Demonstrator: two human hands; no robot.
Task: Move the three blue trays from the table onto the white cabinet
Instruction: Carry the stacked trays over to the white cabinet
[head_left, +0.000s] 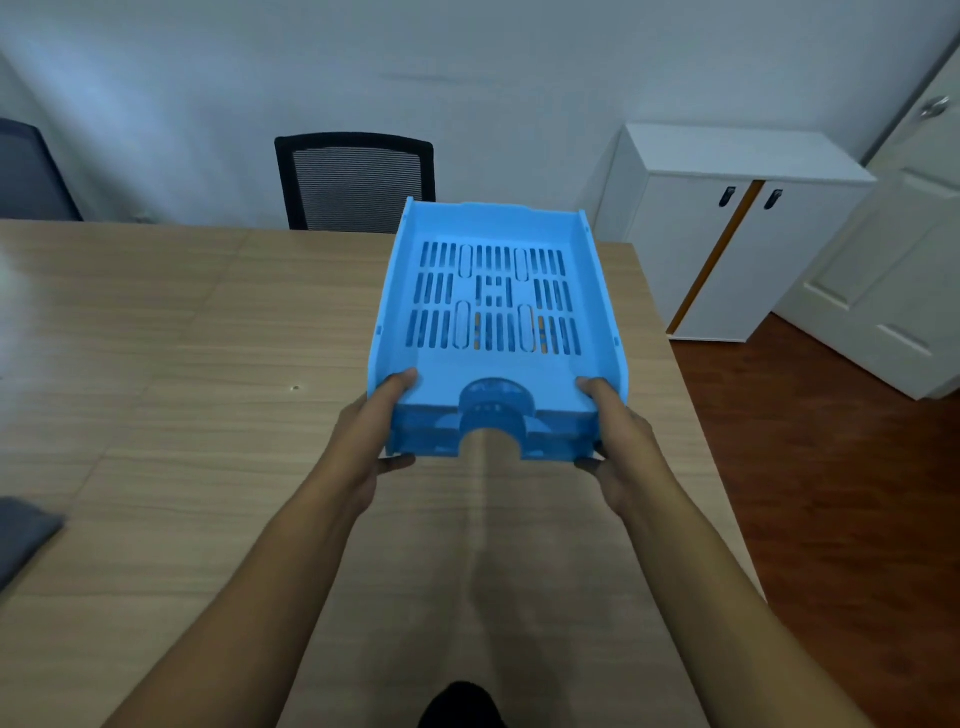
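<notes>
A black mesh-backed office chair (355, 182) stands beyond the grip, a white panelled door (904, 270) far right, over reddish-brown wood flooring (831, 493).

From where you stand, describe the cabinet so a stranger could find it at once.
Look past the far right corner of the wooden table to the wall. There stands the white cabinet, beside a white door. Only it has two doors with small black handles.

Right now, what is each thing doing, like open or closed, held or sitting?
Stacked blue slotted plastic trays: held above the table, empty on top.
Left hand: grips the stack's near left corner.
Right hand: grips the near right corner.
White two-door cabinet: doors slightly ajar.
</notes>
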